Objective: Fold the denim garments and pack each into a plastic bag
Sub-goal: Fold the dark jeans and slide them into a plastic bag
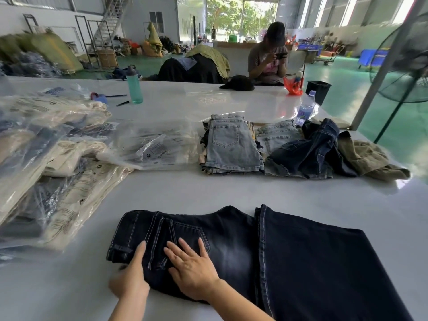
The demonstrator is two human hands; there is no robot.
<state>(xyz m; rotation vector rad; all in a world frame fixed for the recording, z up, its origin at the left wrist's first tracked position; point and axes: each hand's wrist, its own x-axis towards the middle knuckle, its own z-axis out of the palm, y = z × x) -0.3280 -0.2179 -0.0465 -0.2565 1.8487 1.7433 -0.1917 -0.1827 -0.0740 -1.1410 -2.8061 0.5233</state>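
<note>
A pair of dark denim jeans (289, 256) lies flat across the white table (208, 193) in front of me, waistband to the left. My right hand (192, 269) presses flat on the back pocket, fingers spread. At the waistband's near edge my left hand (130, 276) touches the denim with straight fingers. A stack of empty clear plastic bags (152, 147) lies at mid-table. To its right stand folded light-blue denim shorts (231, 144), then a loose heap of dark and olive garments (324, 149).
Bagged garments (46, 163) pile up along the left. A teal bottle (134, 85) and pens stand further back, a clear water bottle (305, 108) to the right. A person (268, 59) sits across the table. A floor fan (403, 66) stands at the right.
</note>
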